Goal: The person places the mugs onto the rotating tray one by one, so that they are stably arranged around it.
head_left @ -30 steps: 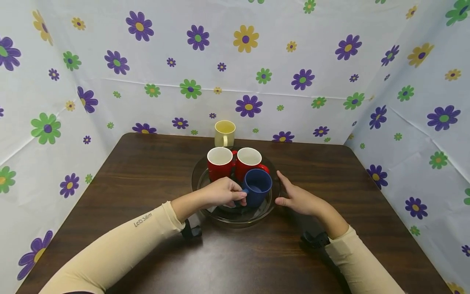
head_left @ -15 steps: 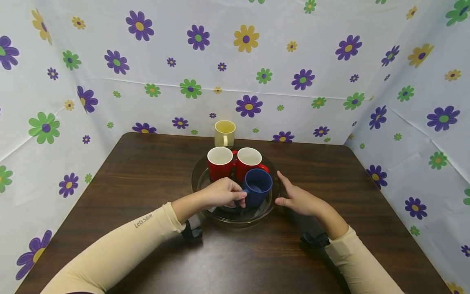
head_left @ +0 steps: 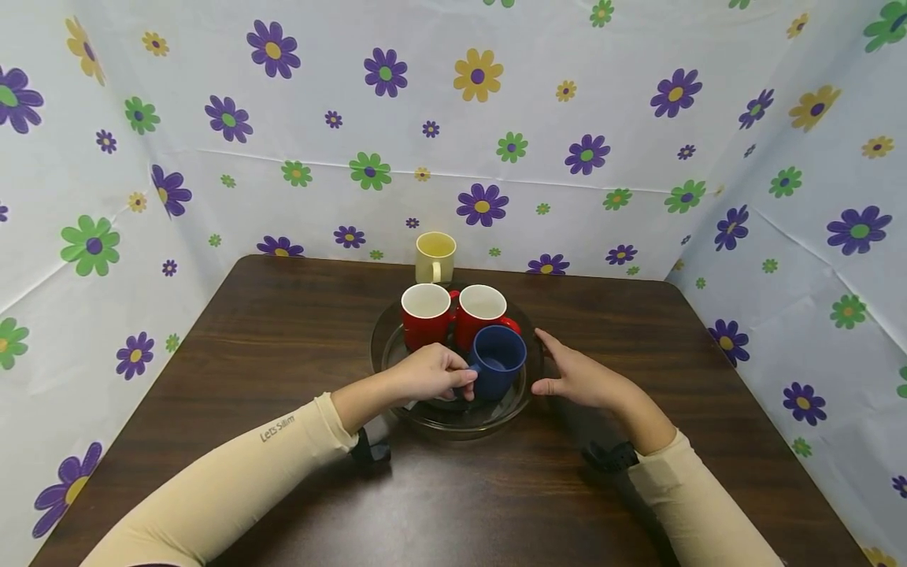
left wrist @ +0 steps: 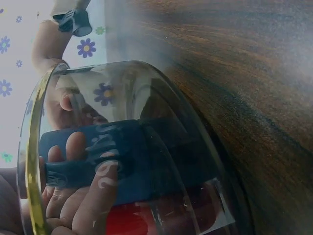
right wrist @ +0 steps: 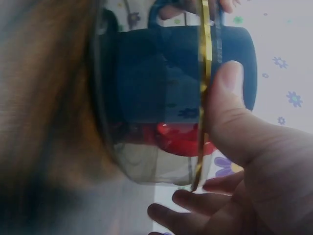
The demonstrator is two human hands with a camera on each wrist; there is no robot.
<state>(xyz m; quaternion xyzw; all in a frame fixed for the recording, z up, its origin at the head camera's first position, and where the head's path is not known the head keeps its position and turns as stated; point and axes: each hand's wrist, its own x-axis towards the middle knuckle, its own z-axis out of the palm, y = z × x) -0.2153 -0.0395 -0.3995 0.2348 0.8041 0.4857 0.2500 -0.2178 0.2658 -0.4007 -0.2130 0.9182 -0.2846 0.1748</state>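
Note:
A clear glass bowl (head_left: 460, 431) stands on the table with two red mugs, white inside, and a blue mug (head_left: 498, 362) in it. My left hand (head_left: 434, 372) reaches over the near left rim and pinches the blue mug's handle. Through the glass in the left wrist view, its fingers (left wrist: 100, 198) show bent around that handle. My right hand (head_left: 591, 383) is beside the bowl's right rim, thumb and fingers spread. In the right wrist view its thumb (right wrist: 230, 88) overlaps the gold-looking rim (right wrist: 204, 58). The red mugs (head_left: 423, 327) sit upright behind the blue one.
Behind the bowl, near the table's back edge, a yellow mug (head_left: 434, 264) stands with its handle facing me. A white flowered cloth (head_left: 298, 142) hangs around the back and sides of the dark wooden table (head_left: 283, 346).

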